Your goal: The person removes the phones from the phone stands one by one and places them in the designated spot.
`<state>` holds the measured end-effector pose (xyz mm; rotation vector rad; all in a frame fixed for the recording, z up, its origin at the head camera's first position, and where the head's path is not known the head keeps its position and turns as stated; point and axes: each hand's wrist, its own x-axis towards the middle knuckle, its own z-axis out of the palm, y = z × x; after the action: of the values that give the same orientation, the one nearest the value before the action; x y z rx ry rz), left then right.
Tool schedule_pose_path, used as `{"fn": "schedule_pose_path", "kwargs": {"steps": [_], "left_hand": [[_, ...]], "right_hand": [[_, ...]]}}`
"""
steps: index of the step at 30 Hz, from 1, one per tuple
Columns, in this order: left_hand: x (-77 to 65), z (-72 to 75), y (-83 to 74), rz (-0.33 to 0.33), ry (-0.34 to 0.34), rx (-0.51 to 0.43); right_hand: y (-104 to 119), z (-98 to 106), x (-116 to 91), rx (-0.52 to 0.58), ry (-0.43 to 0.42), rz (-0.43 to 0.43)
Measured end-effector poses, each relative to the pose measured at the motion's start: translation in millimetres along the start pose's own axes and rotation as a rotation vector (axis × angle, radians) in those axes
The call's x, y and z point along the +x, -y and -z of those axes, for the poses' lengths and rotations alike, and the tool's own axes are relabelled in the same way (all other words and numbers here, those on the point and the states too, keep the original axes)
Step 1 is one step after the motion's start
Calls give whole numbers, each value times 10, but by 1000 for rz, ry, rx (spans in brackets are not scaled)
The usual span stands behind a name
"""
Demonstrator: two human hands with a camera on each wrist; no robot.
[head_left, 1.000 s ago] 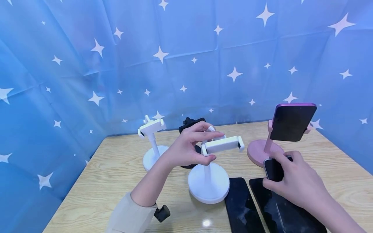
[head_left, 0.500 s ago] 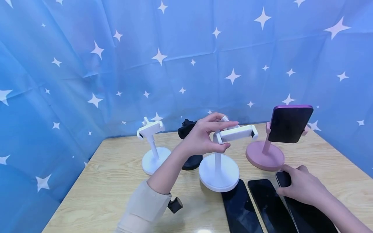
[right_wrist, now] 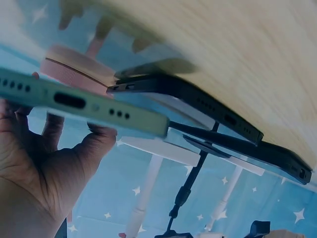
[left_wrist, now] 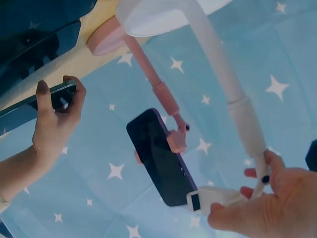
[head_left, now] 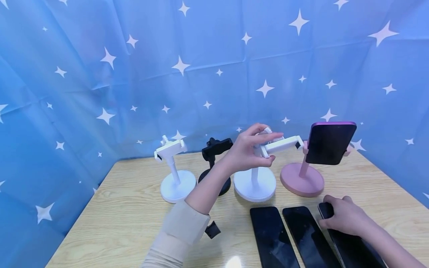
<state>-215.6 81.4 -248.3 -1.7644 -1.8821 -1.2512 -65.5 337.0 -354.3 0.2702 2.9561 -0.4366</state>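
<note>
My left hand grips the white clamp head of a white phone stand, thumb below and fingers above. The stand's round base is on the table. My right hand pinches the upper part of a dark smartphone by its long edges; its greenish bottom edge shows close up in the right wrist view. Whether this phone touches the table I cannot tell. To its left lie two more black smartphones, a middle one and a left one, side by side.
A pink phone stand at the right holds a purple-edged phone. Left of my left hand stand a black stand, partly behind my arm, and another white stand. A blue star-patterned curtain hangs behind the wooden table.
My left hand has moved the white stand back and to the right, level with the other stands. My right hand has brought its phone right and nearer, beside the other two.
</note>
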Motion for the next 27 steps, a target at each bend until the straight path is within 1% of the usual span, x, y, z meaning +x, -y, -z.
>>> {"fn": "schedule_pose_path", "kwargs": {"steps": [4, 8, 11, 15, 18, 21, 24, 27], "left_hand": [[-4, -63, 69, -12, -8, 40], [-10, -122, 145, -44, 4, 65], [-11, -156, 201, -49, 17, 73], [-12, -176, 252, -23, 31, 78], [-28, -179, 280, 12, 27, 77], [-41, -190, 317, 37, 8, 69], [-41, -219, 363, 61, -19, 67], [-34, -249, 400, 113, -51, 47]], "right_hand": [[-21, -26, 34, -5, 1, -3], [-30, -38, 62, -9, 8, -6], [-33, -39, 71, -8, 10, 4], [-36, -30, 91, -5, 10, 39], [-34, -34, 114, 2, 9, 65], [-42, -43, 137, 0, 2, 76], [-80, -55, 169, -5, 18, 79], [-103, -58, 186, 3, 46, 76]]}}
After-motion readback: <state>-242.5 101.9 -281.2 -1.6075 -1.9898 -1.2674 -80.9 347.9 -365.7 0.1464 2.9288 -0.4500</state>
